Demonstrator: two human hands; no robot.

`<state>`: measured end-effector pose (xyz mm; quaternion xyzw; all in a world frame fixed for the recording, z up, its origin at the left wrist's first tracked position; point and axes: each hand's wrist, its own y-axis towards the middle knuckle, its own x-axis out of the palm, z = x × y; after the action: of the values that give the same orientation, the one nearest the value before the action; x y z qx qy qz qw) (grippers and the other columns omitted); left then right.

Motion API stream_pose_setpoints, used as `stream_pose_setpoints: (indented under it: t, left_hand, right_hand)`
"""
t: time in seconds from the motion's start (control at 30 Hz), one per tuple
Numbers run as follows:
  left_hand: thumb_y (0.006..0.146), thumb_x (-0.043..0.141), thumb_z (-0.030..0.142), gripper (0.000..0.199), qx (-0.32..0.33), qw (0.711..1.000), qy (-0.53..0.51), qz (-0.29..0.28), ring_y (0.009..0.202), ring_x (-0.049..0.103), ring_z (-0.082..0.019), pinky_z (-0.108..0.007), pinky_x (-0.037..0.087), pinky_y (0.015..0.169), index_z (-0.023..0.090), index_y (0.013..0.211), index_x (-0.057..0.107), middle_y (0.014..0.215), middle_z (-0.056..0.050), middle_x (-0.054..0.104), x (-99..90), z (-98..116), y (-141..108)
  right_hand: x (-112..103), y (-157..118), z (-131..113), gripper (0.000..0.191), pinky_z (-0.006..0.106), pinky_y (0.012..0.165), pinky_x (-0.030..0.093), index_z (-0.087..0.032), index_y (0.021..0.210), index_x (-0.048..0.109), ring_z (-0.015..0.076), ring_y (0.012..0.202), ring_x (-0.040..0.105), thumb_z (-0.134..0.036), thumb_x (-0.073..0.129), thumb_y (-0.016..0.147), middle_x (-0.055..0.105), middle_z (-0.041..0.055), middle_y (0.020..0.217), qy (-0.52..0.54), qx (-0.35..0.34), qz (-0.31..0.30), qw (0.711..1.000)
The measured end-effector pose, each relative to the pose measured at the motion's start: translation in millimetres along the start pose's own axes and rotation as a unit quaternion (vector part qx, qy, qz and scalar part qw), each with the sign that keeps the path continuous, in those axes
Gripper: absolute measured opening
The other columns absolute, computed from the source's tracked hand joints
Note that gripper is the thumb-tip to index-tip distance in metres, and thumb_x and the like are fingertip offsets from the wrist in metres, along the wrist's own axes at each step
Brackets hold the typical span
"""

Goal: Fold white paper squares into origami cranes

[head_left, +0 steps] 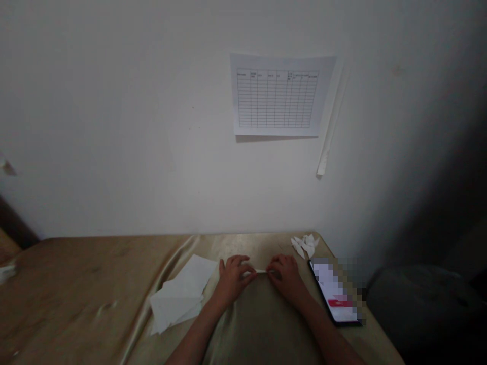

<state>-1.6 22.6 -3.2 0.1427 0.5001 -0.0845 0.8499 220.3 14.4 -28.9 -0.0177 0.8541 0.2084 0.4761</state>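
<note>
Between both hands a small narrow piece of white paper (pixel 261 271) is stretched just above the cloth. My left hand (pixel 235 274) pinches its left end between thumb and index finger, the other fingers slightly raised. At the right end, my right hand (pixel 283 271) pinches it too and covers part of it. Several white paper sheets (pixel 186 294) lie overlapping to the left of my left hand. Folded white paper pieces (pixel 306 245) sit in a small heap beyond my right hand, near the table's back right corner.
A phone (pixel 335 294) with a lit, partly blurred screen lies to the right of my right forearm. Shiny brownish cloth (pixel 95 284) with folds covers the table. On the wall hang a printed table sheet (pixel 277 96) and a white strip (pixel 331 132).
</note>
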Motion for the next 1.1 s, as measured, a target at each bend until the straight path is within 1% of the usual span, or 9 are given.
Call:
stream_pose_setpoints:
  t: [0.2, 0.3, 0.4, 0.5, 0.6, 0.67, 0.73, 0.9, 1.1]
  left_hand:
    - [0.087, 0.066, 0.039, 0.014, 0.003, 0.996, -0.032, 0.085, 0.127, 0.053, -0.029, -0.064, 0.022, 0.114, 0.032, 0.093, 0.077, 0.131, -0.003, 0.066, -1.5, -4, 3]
    - [0.086, 0.068, 0.036, 0.014, -0.010, 0.995, -0.022, 0.102, 0.125, 0.054, -0.029, -0.059, 0.029, 0.113, 0.029, 0.092, 0.078, 0.130, -0.004, 0.067, -2.9, -6, 4]
    - [0.083, 0.070, 0.035, 0.013, -0.035, 0.997, 0.004, 0.072, 0.127, 0.053, -0.029, -0.055, 0.034, 0.111, 0.029, 0.091, 0.078, 0.133, -0.003, 0.065, -2.7, -7, 5]
    - [0.081, 0.071, 0.034, 0.015, -0.058, 0.997, 0.034, 0.035, 0.130, 0.049, -0.030, -0.058, 0.031, 0.112, 0.030, 0.095, 0.076, 0.137, -0.002, 0.062, -1.0, -7, 3]
    - [0.079, 0.071, 0.030, 0.033, -0.067, 0.996, 0.047, 0.030, 0.132, 0.047, -0.030, -0.062, 0.026, 0.113, 0.033, 0.112, 0.070, 0.139, -0.003, 0.059, 1.3, -7, 2]
    - [0.078, 0.071, 0.028, 0.050, -0.065, 0.997, 0.047, 0.018, 0.134, 0.045, -0.030, -0.065, 0.024, 0.113, 0.038, 0.127, 0.062, 0.141, -0.002, 0.057, 2.8, -7, 1]
    - [0.079, 0.070, 0.027, 0.060, -0.053, 0.997, 0.050, -0.001, 0.136, 0.042, -0.030, -0.068, 0.022, 0.113, 0.045, 0.134, 0.054, 0.145, -0.001, 0.054, 4.3, -7, 1]
    - [0.085, 0.065, 0.030, 0.052, -0.027, 0.996, 0.083, -0.024, 0.139, 0.037, -0.033, -0.073, 0.018, 0.111, 0.055, 0.129, 0.056, 0.152, 0.003, 0.045, 8.5, -7, 0]
    - [0.089, 0.063, 0.038, 0.038, -0.006, 0.995, 0.099, -0.025, 0.140, 0.035, -0.035, -0.079, 0.013, 0.108, 0.055, 0.123, 0.061, 0.154, 0.002, 0.043, 12.1, -8, -2]
  right_hand:
    - [0, 4, 4, 0.017, 0.040, 0.104, 0.034, -0.021, 0.093, 0.070, 0.0220, 0.102, 0.058, -0.024, 0.054, 0.091, 0.069, 0.0054, 0.099, 0.064, 0.026, 0.025, 0.997]
    - [-1, 5, 4, 0.018, 0.035, 0.095, 0.040, -0.020, 0.093, 0.071, 0.0222, 0.101, 0.057, -0.023, 0.053, 0.090, 0.069, 0.0063, 0.096, 0.098, 0.044, 0.035, 0.994]
    - [-1, 5, 2, 0.020, 0.033, 0.092, 0.041, -0.021, 0.094, 0.073, 0.0228, 0.102, 0.056, -0.022, 0.053, 0.089, 0.069, 0.0071, 0.097, 0.095, 0.058, 0.030, 0.993]
    - [0, 4, 0, 0.023, 0.034, 0.093, 0.040, -0.022, 0.095, 0.074, 0.0235, 0.103, 0.054, -0.021, 0.052, 0.090, 0.070, 0.0062, 0.097, 0.064, 0.055, 0.010, 0.996]
    - [0, 3, -2, 0.026, 0.036, 0.098, 0.037, -0.023, 0.101, 0.075, 0.0244, 0.107, 0.051, -0.021, 0.050, 0.092, 0.069, 0.0061, 0.100, 0.024, 0.039, -0.010, 0.999]
    - [1, 2, -3, 0.028, 0.036, 0.100, 0.036, -0.024, 0.106, 0.074, 0.0248, 0.110, 0.050, -0.021, 0.049, 0.093, 0.068, 0.0068, 0.103, 0.003, 0.038, -0.013, 0.999]
    - [2, 1, -4, 0.031, 0.037, 0.101, 0.035, -0.026, 0.111, 0.073, 0.0249, 0.111, 0.050, -0.020, 0.049, 0.092, 0.067, 0.0072, 0.105, -0.009, 0.040, -0.013, 0.999]
    - [2, 0, -5, 0.038, 0.037, 0.103, 0.036, -0.030, 0.120, 0.069, 0.0246, 0.114, 0.049, -0.017, 0.052, 0.089, 0.063, 0.0073, 0.114, -0.023, 0.051, -0.011, 0.998]
    - [-3, 0, -7, 0.026, 0.040, 0.107, 0.032, -0.034, 0.109, 0.074, 0.0242, 0.113, 0.050, -0.028, 0.060, 0.089, 0.063, 0.0057, 0.112, -0.054, 0.045, -0.017, 0.997]
